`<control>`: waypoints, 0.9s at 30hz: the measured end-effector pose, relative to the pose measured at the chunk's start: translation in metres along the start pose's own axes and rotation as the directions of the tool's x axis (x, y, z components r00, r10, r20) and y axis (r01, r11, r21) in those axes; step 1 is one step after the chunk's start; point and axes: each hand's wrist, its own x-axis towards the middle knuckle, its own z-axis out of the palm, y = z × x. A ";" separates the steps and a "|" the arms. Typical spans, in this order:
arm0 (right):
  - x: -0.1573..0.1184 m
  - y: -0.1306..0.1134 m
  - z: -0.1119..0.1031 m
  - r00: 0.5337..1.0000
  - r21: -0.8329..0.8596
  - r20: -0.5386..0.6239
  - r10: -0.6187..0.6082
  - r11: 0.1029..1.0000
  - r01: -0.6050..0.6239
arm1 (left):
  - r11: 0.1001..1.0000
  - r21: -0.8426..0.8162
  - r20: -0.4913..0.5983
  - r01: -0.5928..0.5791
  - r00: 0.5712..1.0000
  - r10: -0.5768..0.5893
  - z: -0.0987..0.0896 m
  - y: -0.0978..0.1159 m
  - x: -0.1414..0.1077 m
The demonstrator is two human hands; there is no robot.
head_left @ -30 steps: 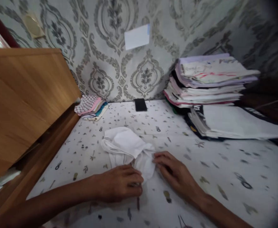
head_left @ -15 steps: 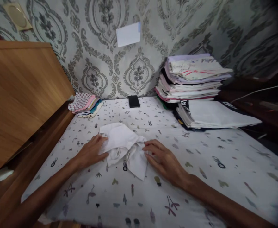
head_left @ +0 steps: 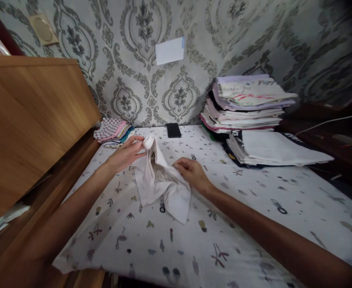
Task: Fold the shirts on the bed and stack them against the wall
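Observation:
A small white cloth garment [head_left: 177, 198] lies crumpled on the patterned bed sheet [head_left: 145, 252]. Its top part is raised into a fold with a gap that shows the inside. My left hand [head_left: 126, 155] holds the raised upper left edge, with the fingers partly behind the cloth. At the garment's right side, my right hand [head_left: 192, 172] has its fingers curled and pinches the edge. The garment's lower corners rest on the sheet. What kind of garment it is, I cannot tell.
Small folded clothes [head_left: 111, 131] are stacked at the back left, beside a wooden cabinet [head_left: 40, 108]. A black flat object [head_left: 173, 130] lies near the wall. A tall clothes pile [head_left: 248, 108] stands back right, with folded white clothes [head_left: 280, 148] in front.
My left hand has moved up and away, lifting the garment's upper edge from the sheet. My right hand has moved slightly up and closed on the right edge. The view has shifted a little.

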 end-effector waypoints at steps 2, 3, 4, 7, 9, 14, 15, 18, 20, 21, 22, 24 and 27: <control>0.007 0.004 -0.013 0.973 0.182 -0.167 0.157 0.975 -0.126 | 0.994 -0.015 -0.026 -0.106 0.994 0.106 0.008 -0.002 0.002; 0.006 0.004 -0.020 0.953 0.208 -0.235 0.191 0.968 -0.143 | 0.992 0.052 -0.012 -0.119 0.993 0.119 0.012 -0.005 -0.001; 0.001 0.002 -0.025 0.944 0.181 -0.282 0.174 0.975 -0.125 | 0.981 0.156 0.018 -0.120 0.993 0.118 0.016 -0.007 -0.005; -0.034 -0.009 -0.030 0.980 -0.100 -0.175 -0.097 0.992 0.080 | 0.844 0.517 0.171 -0.140 0.984 0.059 0.028 -0.013 -0.032; -0.067 -0.018 -0.023 0.964 -0.276 0.087 -0.250 0.924 0.265 | 0.721 0.676 0.256 -0.150 0.966 -0.039 0.037 -0.015 -0.055; -0.116 -0.016 0.005 0.880 -0.557 0.381 -0.286 0.688 0.465 | 0.494 0.850 0.278 -0.181 0.952 -0.130 0.053 -0.029 -0.095; -0.117 -0.012 0.007 0.878 -0.577 0.387 -0.282 0.668 0.469 | 0.468 0.862 0.269 -0.193 0.958 -0.100 0.053 -0.032 -0.098; -0.110 -0.007 0.004 0.885 -0.559 0.359 -0.296 0.692 0.458 | 0.512 0.839 0.229 -0.185 0.973 -0.024 0.046 -0.035 -0.102; -0.104 -0.014 -0.009 0.902 -0.463 0.292 -0.317 0.779 0.423 | 0.654 0.749 0.158 -0.110 0.987 -0.015 0.034 -0.026 -0.102; -0.101 -0.021 -0.019 0.917 -0.387 0.242 -0.316 0.836 0.390 | 0.740 0.669 0.110 -0.061 0.994 -0.018 0.027 -0.017 -0.103; -0.099 -0.031 -0.030 0.934 -0.294 0.188 -0.304 0.890 0.349 | 0.820 0.571 0.059 -0.016 0.998 -0.022 0.020 -0.006 -0.104; -0.098 -0.058 -0.056 0.963 -0.095 0.076 -0.258 0.960 0.265 | 0.932 0.362 -0.062 0.030 0.998 -0.008 0.005 0.021 -0.107; -0.099 -0.107 -0.091 0.958 0.104 -0.104 -0.268 0.955 0.278 | 0.989 0.134 -0.295 -0.059 0.951 0.096 -0.013 0.066 -0.112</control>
